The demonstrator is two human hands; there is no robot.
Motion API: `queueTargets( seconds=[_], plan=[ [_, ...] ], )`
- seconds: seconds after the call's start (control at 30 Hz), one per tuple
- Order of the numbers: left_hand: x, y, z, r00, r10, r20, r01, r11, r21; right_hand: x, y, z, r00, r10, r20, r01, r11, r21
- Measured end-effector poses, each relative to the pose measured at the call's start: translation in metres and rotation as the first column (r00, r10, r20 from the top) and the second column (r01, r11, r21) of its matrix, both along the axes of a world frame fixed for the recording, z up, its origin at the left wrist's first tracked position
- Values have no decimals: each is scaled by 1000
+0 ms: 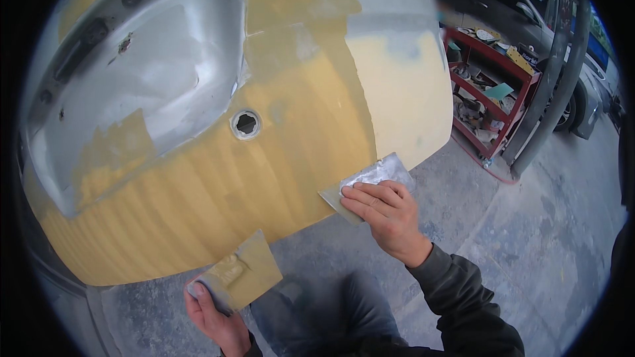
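Observation:
A car body panel (304,139) fills the upper left, coated in broad streaks of yellow filler, with a round hole (247,124) near its middle. My right hand (390,215) grips a grey metal filler spreader (390,168), its fingers pressed on the plate, at the panel's lower right edge. Whether the blade touches the panel I cannot tell. Below the panel's lower edge, my left hand (215,317) pinches a flat plate (261,271) by its corner, thumb on top. That plate is covered with yellow filler, with a thicker lump of it near the thumb.
At the right stands a red shelved cart (493,92) loaded with papers and loose items. Beside it rise grey metal posts (562,79), and a parked car (582,102) is behind them. A thin red hose (493,173) lies on the stained concrete floor (503,225).

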State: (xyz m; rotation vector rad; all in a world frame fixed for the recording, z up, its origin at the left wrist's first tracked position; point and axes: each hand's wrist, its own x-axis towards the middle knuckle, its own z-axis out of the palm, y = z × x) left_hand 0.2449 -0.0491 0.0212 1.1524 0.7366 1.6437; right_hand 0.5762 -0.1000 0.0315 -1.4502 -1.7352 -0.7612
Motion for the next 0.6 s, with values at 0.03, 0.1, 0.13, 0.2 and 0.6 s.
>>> queueTargets(
  seconds=[0.03,0.1,0.13,0.2,0.6],
  plan=[
    [6,-1,1,999,49,-2,-49,999,-18,-1,-2,-5,1000,-7,2,7,1000,-3],
    [10,-2,4,995,98,-11,-99,995,-33,-3,-6,-14,1000,-20,4,20,1000,-8],
    [10,-2,5,995,98,-17,-98,995,-31,-3,-7,-18,1000,-23,4,23,1000,-8],
    [9,-4,5,995,98,-22,-99,995,-33,-5,-10,-27,1000,-27,2,27,1000,-6],
    [-2,-18,6,989,142,-38,-143,990,-15,-6,-35,-60,997,-52,-48,52,999,-18]
  ],
)
